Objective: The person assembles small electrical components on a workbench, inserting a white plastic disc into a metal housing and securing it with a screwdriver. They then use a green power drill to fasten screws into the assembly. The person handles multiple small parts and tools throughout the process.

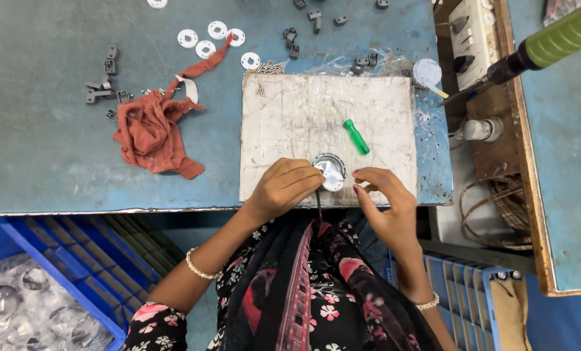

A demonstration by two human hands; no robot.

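Observation:
My left hand (284,188) and my right hand (384,205) meet at the near edge of a worn white board (303,117) on the blue-grey table. Between their fingertips lies a small round part (330,170), grey-rimmed with a white disc on it. The left fingers curl over its left side and a thin dark wire hangs below them. The right fingertips touch its right side. A green-handled screwdriver (353,133) lies on the board just beyond the part.
A rust-red rag (151,127) lies left of the board. White rings (206,39) and small dark grey parts (105,81) are scattered further back. A green-handled power tool (550,45) hangs at upper right. Blue crates (76,260) stand below the table edge.

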